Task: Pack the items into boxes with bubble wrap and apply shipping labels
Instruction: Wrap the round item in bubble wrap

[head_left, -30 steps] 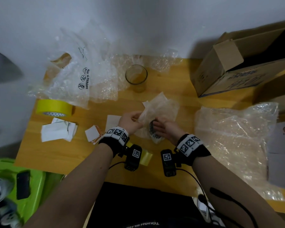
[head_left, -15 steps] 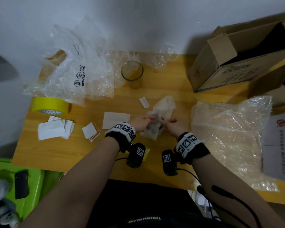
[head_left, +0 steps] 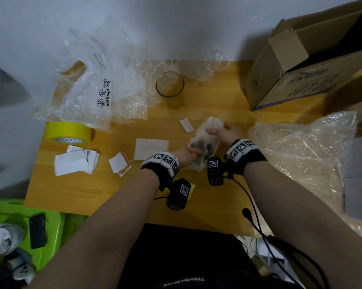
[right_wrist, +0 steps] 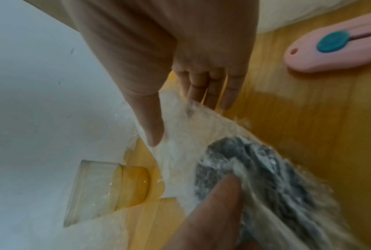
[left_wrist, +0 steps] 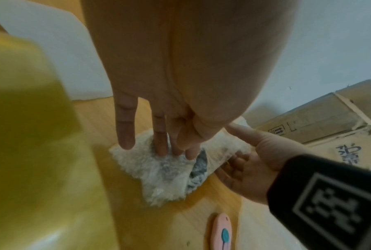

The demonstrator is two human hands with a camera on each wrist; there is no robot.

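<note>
Wall: plain white wall (head_left: 176,21) behind my desk.
Furniture: yellow wooden tabletop (head_left: 82,190) before me; bright green plastic stool (head_left: 50,226) at my left.

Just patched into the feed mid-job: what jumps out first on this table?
Centre of the wooden table, both hands work a bubble-wrapped bundle with something dark inside: the left hand presses its near end with straight fingers, the right hand holds the far end. Behind stands an empty glass, far right an open cardboard box, and left a yellow tape roll.
</note>
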